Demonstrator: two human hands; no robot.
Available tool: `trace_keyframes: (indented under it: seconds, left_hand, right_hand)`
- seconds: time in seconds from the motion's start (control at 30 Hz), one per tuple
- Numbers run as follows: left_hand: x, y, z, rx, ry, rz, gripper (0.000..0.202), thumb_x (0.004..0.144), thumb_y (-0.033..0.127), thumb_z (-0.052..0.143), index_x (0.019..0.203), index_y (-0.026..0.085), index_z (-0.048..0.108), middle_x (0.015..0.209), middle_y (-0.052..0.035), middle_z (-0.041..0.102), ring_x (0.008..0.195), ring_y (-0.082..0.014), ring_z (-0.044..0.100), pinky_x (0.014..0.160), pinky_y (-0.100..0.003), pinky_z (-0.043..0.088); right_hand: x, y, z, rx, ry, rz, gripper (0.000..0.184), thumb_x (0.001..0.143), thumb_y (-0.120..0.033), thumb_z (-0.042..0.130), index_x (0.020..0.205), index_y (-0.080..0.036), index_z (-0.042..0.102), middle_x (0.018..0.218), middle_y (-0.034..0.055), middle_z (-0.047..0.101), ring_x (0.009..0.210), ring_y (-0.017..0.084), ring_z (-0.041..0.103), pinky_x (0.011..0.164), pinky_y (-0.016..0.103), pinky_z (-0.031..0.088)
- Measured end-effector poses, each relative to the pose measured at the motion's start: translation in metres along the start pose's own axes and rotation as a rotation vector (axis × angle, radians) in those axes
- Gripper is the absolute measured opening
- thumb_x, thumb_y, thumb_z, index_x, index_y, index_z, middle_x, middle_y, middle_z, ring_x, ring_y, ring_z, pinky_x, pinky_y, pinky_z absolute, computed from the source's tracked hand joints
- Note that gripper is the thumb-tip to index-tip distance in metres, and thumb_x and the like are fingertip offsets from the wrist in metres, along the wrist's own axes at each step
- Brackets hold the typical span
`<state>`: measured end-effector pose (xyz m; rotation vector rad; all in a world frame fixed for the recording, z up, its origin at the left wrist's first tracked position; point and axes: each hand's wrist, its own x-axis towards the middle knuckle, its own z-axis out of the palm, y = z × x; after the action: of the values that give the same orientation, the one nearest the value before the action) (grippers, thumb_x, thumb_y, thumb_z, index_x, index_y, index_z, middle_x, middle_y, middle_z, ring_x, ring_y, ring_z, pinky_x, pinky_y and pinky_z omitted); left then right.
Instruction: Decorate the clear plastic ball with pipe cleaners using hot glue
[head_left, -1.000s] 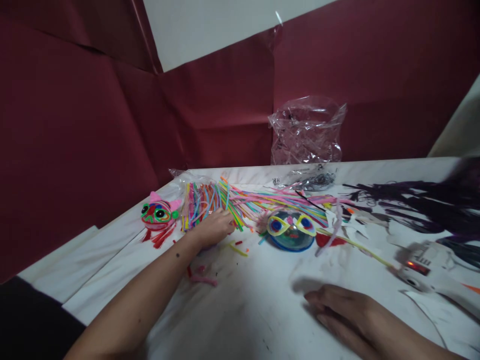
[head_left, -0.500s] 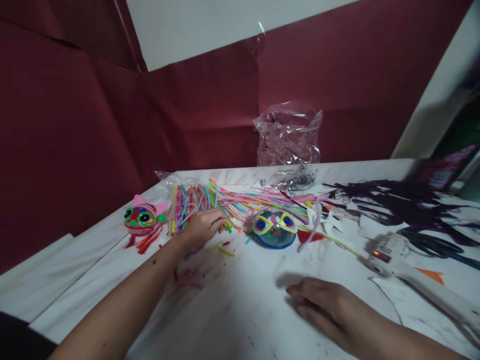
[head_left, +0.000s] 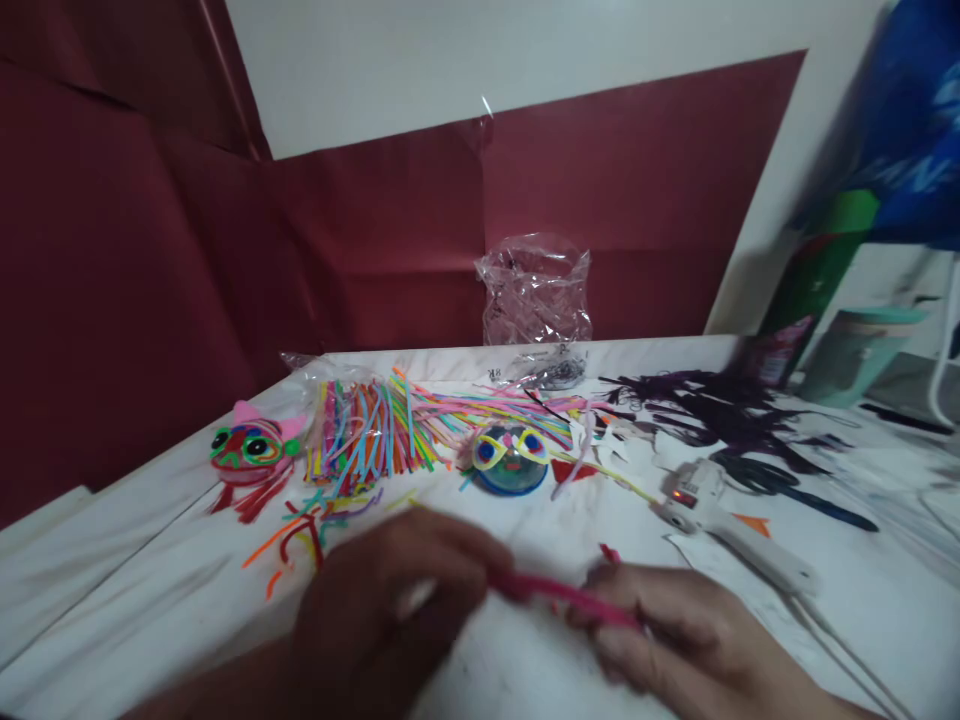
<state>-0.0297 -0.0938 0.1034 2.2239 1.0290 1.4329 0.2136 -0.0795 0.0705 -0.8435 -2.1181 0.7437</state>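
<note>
Both my hands meet low in the middle of the white table, blurred by motion. My left hand is closed on one end of a pink pipe cleaner. My right hand pinches its other end. Behind them lies a pile of coloured pipe cleaners spilling from a clear bag. A blue round face with yellow-rimmed eyes sits just right of the pile. A red and green face with pink ears lies at the left.
A white glue gun with a red light lies at the right, with scissors and dark purple strands behind it. A crumpled clear bag stands by the maroon wall. Loose pipe cleaner scraps lie at the left. Containers stand at the far right.
My left hand left the pile and came back toward me with a pink pipe cleaner. My right hand lifted off the table and took its other end. The view swung right.
</note>
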Motion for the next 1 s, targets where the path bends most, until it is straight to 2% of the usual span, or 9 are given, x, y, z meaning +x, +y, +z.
trace_keyframes:
  seconds: [0.07, 0.17, 0.23, 0.33, 0.43, 0.5, 0.63, 0.87, 1.0]
  left_hand:
    - [0.015, -0.02, 0.013, -0.095, 0.08, -0.148, 0.013, 0.081, 0.024, 0.059, 0.069, 0.022, 0.065, 0.073, -0.0015, 0.07, 0.073, -0.0149, 0.065, 0.071, -0.026, 0.05]
    - [0.032, -0.064, 0.036, -0.243, 0.065, -0.409, 0.01, 0.066, 0.026, 0.067, 0.061, 0.018, 0.064, 0.075, -0.0041, 0.068, 0.077, -0.019, 0.064, 0.072, -0.029, 0.049]
    - [0.038, -0.09, 0.048, -0.258, 0.108, -0.554, 0.009, 0.06, 0.024, 0.068, 0.055, 0.018, 0.063, 0.084, -0.0063, 0.069, 0.091, -0.0223, 0.062, 0.085, -0.033, 0.046]
    - [0.043, -0.116, 0.057, -0.261, 0.166, -0.578, 0.007, 0.058, 0.023, 0.067, 0.053, 0.019, 0.064, 0.103, -0.008, 0.066, 0.104, -0.0258, 0.058, 0.095, -0.038, 0.04]
    - [0.046, -0.13, 0.061, -0.276, 0.209, -0.582, 0.006, 0.057, 0.022, 0.067, 0.053, 0.018, 0.064, 0.113, -0.0092, 0.063, 0.112, -0.0284, 0.055, 0.099, -0.041, 0.037]
    - [0.047, -0.136, 0.064, -0.3, 0.22, -0.58, 0.008, 0.057, 0.022, 0.067, 0.052, 0.018, 0.063, 0.117, -0.0107, 0.062, 0.113, -0.0293, 0.054, 0.1, -0.042, 0.036]
    - [0.047, -0.143, 0.07, -0.378, 0.207, -0.558, 0.01, 0.058, 0.022, 0.069, 0.053, 0.017, 0.063, 0.119, -0.0121, 0.062, 0.112, -0.0288, 0.055, 0.101, -0.043, 0.035]
    - [0.041, -0.148, 0.077, -0.523, 0.176, -0.474, 0.016, 0.056, 0.027, 0.076, 0.055, 0.017, 0.063, 0.125, -0.0115, 0.06, 0.116, -0.0277, 0.055, 0.099, -0.04, 0.039]
    - [0.041, -0.155, 0.079, -0.527, 0.164, -0.455, 0.018, 0.054, 0.027, 0.078, 0.053, 0.017, 0.063, 0.123, -0.0119, 0.061, 0.115, -0.0282, 0.055, 0.101, -0.041, 0.038]
  right_hand:
    - [0.011, 0.007, -0.003, -0.078, 0.098, 0.053, 0.032, 0.093, -0.039, 0.046, 0.077, -0.021, 0.067, 0.059, 0.0011, 0.065, 0.052, 0.014, 0.061, 0.049, 0.02, 0.048]
    - [0.035, 0.034, -0.008, -0.214, 0.164, 0.056, 0.031, 0.092, -0.04, 0.045, 0.08, -0.02, 0.066, 0.062, 0.0007, 0.064, 0.052, 0.014, 0.057, 0.048, 0.022, 0.045]
    - [0.051, 0.055, -0.009, -0.345, 0.147, 0.065, 0.032, 0.094, -0.037, 0.041, 0.081, -0.02, 0.064, 0.064, 0.0013, 0.064, 0.057, 0.016, 0.059, 0.054, 0.024, 0.047]
    - [0.068, 0.081, -0.006, -0.492, 0.158, 0.027, 0.037, 0.094, -0.036, 0.037, 0.068, -0.02, 0.058, 0.068, 0.0051, 0.062, 0.064, 0.018, 0.06, 0.062, 0.029, 0.048]
    - [0.075, 0.096, -0.003, -0.544, 0.208, 0.021, 0.036, 0.094, -0.032, 0.034, 0.07, -0.02, 0.058, 0.087, 0.012, 0.064, 0.075, 0.022, 0.062, 0.065, 0.032, 0.048]
    - [0.076, 0.1, -0.002, -0.562, 0.218, 0.009, 0.033, 0.094, -0.033, 0.036, 0.074, -0.02, 0.058, 0.091, 0.0129, 0.065, 0.075, 0.023, 0.063, 0.064, 0.033, 0.048]
    - [0.075, 0.107, -0.003, -0.559, 0.191, -0.042, 0.026, 0.091, -0.038, 0.046, 0.081, -0.021, 0.062, 0.078, 0.0089, 0.067, 0.073, 0.024, 0.062, 0.064, 0.034, 0.047]
    - [0.078, 0.12, 0.0, -0.438, 0.218, -0.083, 0.036, 0.094, -0.033, 0.04, 0.063, -0.022, 0.055, 0.067, 0.0052, 0.06, 0.07, 0.02, 0.057, 0.065, 0.031, 0.046]
    - [0.077, 0.128, 0.006, -0.347, 0.235, -0.082, 0.033, 0.093, -0.03, 0.044, 0.063, -0.022, 0.054, 0.071, 0.0046, 0.059, 0.073, 0.019, 0.056, 0.07, 0.031, 0.048]
